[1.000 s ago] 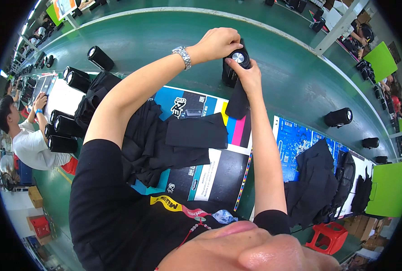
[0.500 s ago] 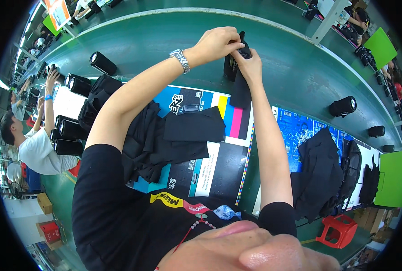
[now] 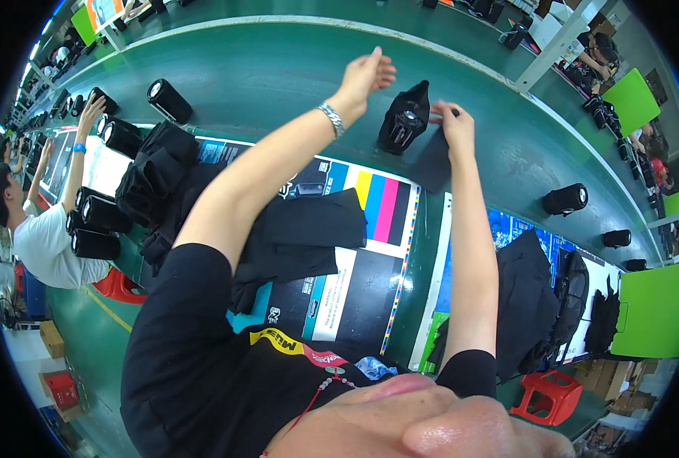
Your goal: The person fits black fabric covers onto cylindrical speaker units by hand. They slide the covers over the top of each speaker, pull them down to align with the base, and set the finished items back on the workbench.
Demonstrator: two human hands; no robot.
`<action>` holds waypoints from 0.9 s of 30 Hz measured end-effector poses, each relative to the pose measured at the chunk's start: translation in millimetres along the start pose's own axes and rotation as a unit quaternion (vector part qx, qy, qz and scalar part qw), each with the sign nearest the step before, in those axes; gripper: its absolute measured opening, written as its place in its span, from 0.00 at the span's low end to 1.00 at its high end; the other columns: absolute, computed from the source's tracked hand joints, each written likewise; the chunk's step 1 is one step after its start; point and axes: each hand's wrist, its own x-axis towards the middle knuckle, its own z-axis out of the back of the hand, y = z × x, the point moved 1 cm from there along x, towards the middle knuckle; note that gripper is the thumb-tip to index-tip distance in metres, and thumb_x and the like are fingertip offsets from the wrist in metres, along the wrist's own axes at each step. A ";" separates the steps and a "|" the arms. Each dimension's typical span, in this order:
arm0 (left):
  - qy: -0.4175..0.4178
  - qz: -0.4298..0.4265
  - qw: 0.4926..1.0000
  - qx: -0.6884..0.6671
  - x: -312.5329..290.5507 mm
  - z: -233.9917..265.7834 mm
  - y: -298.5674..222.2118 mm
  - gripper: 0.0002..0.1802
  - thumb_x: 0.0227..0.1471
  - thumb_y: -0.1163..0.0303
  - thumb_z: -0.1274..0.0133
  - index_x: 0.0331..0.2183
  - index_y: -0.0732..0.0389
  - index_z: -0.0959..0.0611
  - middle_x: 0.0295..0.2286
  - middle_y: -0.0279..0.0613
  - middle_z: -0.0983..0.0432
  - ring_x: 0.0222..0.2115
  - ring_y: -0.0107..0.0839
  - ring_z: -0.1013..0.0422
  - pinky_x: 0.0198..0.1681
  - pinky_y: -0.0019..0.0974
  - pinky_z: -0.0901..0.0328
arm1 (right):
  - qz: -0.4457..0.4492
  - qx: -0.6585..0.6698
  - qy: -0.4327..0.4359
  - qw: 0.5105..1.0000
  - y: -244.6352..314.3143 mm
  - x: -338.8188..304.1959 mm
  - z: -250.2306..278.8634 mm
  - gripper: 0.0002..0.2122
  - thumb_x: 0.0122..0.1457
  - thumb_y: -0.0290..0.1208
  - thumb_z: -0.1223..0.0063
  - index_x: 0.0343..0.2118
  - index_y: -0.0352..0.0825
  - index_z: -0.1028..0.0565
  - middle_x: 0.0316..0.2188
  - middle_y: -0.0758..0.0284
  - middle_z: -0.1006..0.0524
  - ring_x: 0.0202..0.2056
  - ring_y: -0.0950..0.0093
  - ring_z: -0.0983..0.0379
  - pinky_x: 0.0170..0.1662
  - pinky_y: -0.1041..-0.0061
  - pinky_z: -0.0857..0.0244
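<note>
1. The left fingers (image 3: 386, 70) are loosely parted and slightly curled, raised to the upper left of a black cloth bag (image 3: 405, 122). They are apart from it and nothing shows in their grasp.
2. The right fingers (image 3: 441, 111), just right of that bag, are bent in toward the thumb, with a small dark bit showing between. A dark cloth piece (image 3: 432, 162) hangs just below; blur hides exactly how it is gripped.
3. The black cloth bag stands on the green counter (image 3: 278, 72) between the two hands, its top drawn to a peak. A rounded form shows at its front; how much it encloses, I cannot tell.
4. A metal watch (image 3: 332, 120) circles the left wrist.
5. Nearer the body, a printed sheet (image 3: 406, 221) with colour bars lies on the counter, partly under a heap of black cloth (image 3: 309, 221).
6. To the right, more black cloth (image 3: 526, 282) covers part of a blue printed sheet (image 3: 499, 229).
7. Single black cylinders lie further off: one at upper left (image 3: 169, 101), another at right (image 3: 565, 199).
8. At far left, a co-worker in a white shirt (image 3: 53, 244) reaches up beside a cluster of black cylinders (image 3: 104, 214).
</note>
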 end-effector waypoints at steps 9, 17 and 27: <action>-0.011 -0.019 0.983 -0.181 -34.2 -55.6 65.5 0.31 0.60 0.50 0.67 0.29 0.69 0.21 0.26 0.44 0.22 0.26 0.28 0.27 0.37 0.29 0.33 | -0.011 0.259 -0.116 0.959 -17.3 -4.9 -44.6 0.15 0.56 0.37 0.45 0.23 0.27 0.23 0.20 0.69 0.26 0.23 0.82 0.32 0.27 0.82 0.39; -0.060 -0.009 0.995 -0.074 -23.9 -55.5 104.8 0.28 0.58 0.57 0.64 0.23 0.71 0.21 0.19 0.43 0.24 0.22 0.26 0.30 0.30 0.31 0.37 | 0.037 0.184 -0.162 0.969 -59.7 -3.4 -27.6 0.11 0.53 0.28 0.44 0.24 0.22 0.23 0.20 0.75 0.27 0.23 0.86 0.38 0.26 0.82 0.40; -0.099 0.048 0.989 0.099 -30.6 -18.4 79.9 0.25 0.59 0.54 0.60 0.27 0.67 0.21 0.24 0.48 0.21 0.27 0.37 0.25 0.35 0.38 0.34 | 0.039 -0.144 -0.249 0.957 -29.1 -50.5 -2.0 0.19 0.60 0.42 0.52 0.27 0.27 0.21 0.20 0.64 0.22 0.25 0.76 0.28 0.33 0.75 0.35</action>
